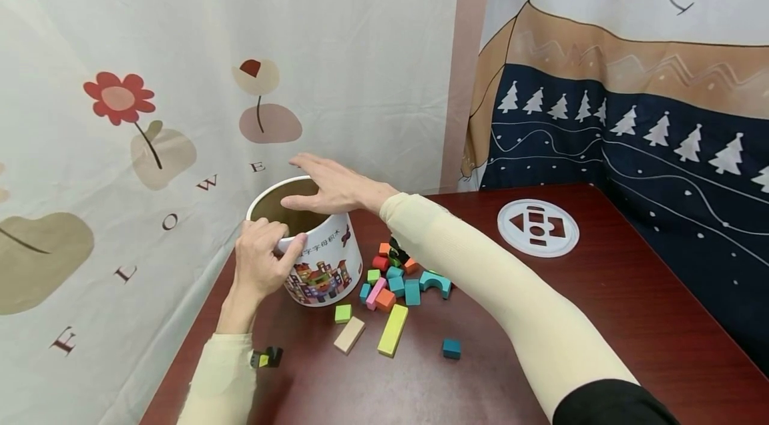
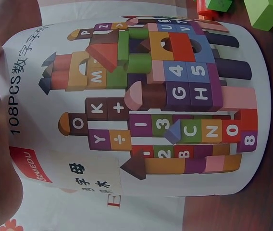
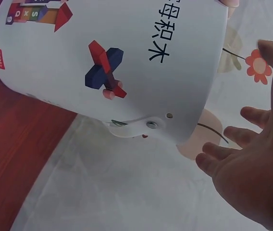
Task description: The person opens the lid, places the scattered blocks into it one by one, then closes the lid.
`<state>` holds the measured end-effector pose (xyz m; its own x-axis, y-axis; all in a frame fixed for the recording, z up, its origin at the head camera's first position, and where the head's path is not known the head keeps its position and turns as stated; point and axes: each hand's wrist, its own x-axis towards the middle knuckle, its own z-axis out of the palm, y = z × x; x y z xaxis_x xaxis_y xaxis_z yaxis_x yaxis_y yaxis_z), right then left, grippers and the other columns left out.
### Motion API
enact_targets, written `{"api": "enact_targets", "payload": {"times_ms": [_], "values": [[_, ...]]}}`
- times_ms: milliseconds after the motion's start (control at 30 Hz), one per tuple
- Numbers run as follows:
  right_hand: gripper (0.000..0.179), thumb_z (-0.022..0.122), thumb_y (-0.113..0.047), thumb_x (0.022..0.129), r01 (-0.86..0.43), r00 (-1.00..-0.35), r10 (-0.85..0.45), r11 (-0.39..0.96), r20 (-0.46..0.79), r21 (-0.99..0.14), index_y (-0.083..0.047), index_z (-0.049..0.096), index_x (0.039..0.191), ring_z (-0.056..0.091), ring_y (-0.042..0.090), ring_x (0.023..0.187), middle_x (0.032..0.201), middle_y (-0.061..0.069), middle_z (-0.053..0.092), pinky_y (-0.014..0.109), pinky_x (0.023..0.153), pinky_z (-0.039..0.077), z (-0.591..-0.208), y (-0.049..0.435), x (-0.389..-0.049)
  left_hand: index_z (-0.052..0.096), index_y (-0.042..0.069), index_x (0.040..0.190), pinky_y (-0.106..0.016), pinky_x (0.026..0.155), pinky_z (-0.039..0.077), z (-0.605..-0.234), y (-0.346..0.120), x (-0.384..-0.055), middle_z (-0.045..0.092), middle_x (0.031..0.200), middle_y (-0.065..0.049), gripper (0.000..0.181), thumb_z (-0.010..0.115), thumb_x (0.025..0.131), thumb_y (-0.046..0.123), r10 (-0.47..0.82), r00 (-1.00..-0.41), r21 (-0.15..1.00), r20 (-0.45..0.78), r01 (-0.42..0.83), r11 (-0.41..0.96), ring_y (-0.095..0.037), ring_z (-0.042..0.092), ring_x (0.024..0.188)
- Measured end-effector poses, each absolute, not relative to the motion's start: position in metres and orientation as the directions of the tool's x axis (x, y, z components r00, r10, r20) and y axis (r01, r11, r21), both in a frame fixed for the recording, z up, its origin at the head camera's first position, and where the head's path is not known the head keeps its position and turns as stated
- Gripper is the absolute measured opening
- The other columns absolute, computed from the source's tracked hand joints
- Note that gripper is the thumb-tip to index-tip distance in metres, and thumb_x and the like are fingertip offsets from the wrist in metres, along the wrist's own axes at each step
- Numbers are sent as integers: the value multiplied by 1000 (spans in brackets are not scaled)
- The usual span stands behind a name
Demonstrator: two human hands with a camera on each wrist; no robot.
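A white bucket (image 1: 321,275) printed with colourful block buildings stands at the left of the table, its open top tipped slightly toward the left. My left hand (image 1: 261,258) grips its near rim, the thumb lying over the edge. Above the bucket's opening, my right hand (image 1: 339,190) is spread with straight fingers, holding nothing. In the left wrist view the bucket's printed side (image 2: 141,108) fills most of the picture. The right wrist view shows the right fingers (image 3: 249,132) apart from the bucket wall (image 3: 131,62). The inside bottom of the bucket is hidden.
Several coloured blocks (image 1: 412,292) lie heaped right of the bucket, partly behind the right forearm. A long yellow block (image 1: 393,331), a beige block (image 1: 349,335) and a blue block (image 1: 452,349) lie nearer. A white lid (image 1: 525,239) with cut-out shapes rests at the back right.
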<state>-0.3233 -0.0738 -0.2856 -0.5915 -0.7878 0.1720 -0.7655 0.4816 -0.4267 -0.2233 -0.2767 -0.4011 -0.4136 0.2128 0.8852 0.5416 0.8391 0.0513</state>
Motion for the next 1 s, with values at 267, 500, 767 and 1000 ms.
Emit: {"api": "enact_targets", "payload": {"times_ms": [267,500,767,1000], "values": [[93,60,-67,107,-754,-591,-788,464,171,-465,-21,26,180,19,20,179,191,4,20,44,144,24,-286,-70,-322,47,10,66,-50,72,35,-401,-276,-224,44,57,-4,52,59,102,46,207,-416,59,885,541,839,-25,39,60],[92,58,-68,107,-758,-582,-798,463,155,-460,-22,26,180,20,19,179,191,2,20,42,144,22,-291,-66,-320,46,11,66,-49,71,35,-402,-276,-224,43,57,-4,48,61,99,42,206,-411,57,888,543,838,-24,38,59],[88,59,-65,108,-791,-533,-826,410,182,-455,-21,29,178,25,19,177,187,2,30,41,143,25,-298,-55,-314,46,11,66,-48,70,33,-401,-276,-222,40,56,-3,47,61,98,41,203,-410,54,889,535,843,-23,36,58],[85,63,-60,107,-793,-529,-811,369,249,-485,-20,35,176,33,23,173,184,4,35,47,140,31,-304,-30,-307,44,11,65,-46,71,32,-400,-275,-222,39,57,-2,51,60,102,45,210,-406,49,889,540,840,-22,35,59]]}}
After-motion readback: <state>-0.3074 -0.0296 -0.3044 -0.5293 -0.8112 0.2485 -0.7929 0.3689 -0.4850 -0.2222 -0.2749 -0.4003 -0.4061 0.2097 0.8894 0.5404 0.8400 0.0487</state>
